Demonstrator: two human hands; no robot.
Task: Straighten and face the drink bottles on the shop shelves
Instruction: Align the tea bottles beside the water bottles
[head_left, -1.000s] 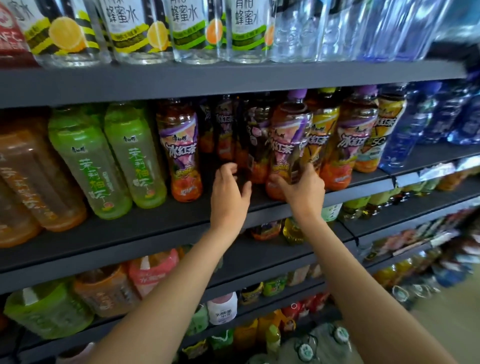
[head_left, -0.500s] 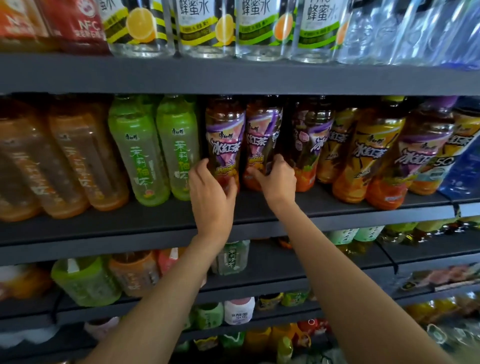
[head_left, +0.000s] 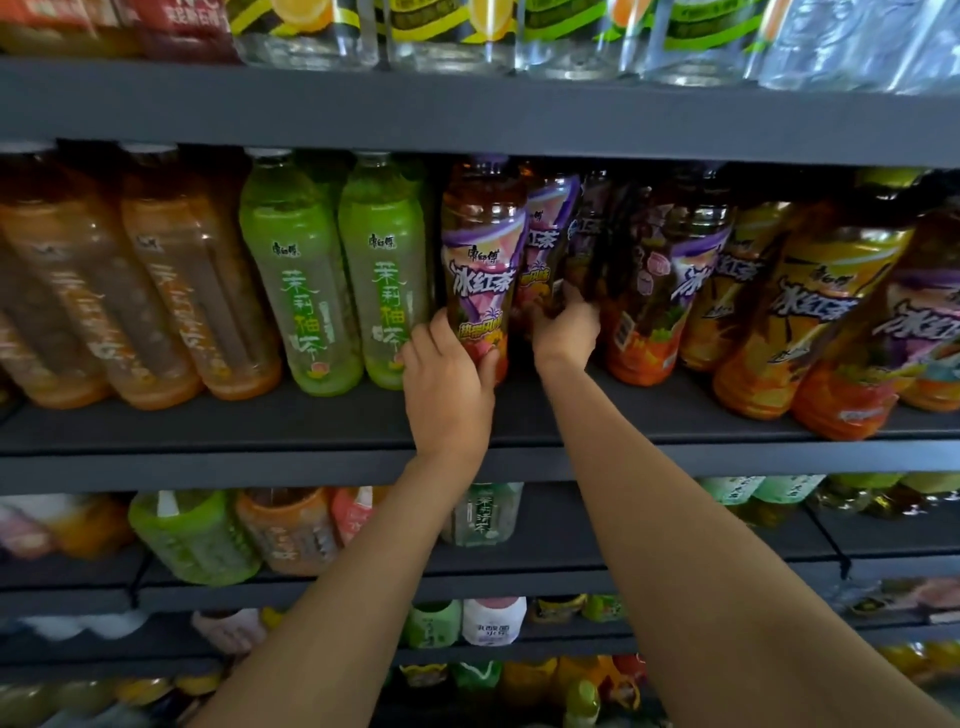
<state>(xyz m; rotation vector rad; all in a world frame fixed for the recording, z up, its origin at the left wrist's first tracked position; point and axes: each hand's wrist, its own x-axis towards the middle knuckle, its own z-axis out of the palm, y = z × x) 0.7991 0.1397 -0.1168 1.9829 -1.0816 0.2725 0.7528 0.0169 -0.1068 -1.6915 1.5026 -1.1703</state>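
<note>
purple-label tea bottle (head_left: 480, 270) gripped by left hand (head_left: 449, 387); right hand (head_left: 566, 332) holds bottle behind (head_left: 548, 244).

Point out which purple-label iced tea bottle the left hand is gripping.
The leftmost purple-label bottle, right beside the green bottles; the left hand wraps its base.

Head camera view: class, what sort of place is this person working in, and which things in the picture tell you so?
Most likely a shop's drinks aisle. Dark tiered shelves carry rows of identical labelled bottles: green tea bottles beside purple-labelled iced tea bottles. The left hand and right hand each grip one, as in stock facing.
</note>
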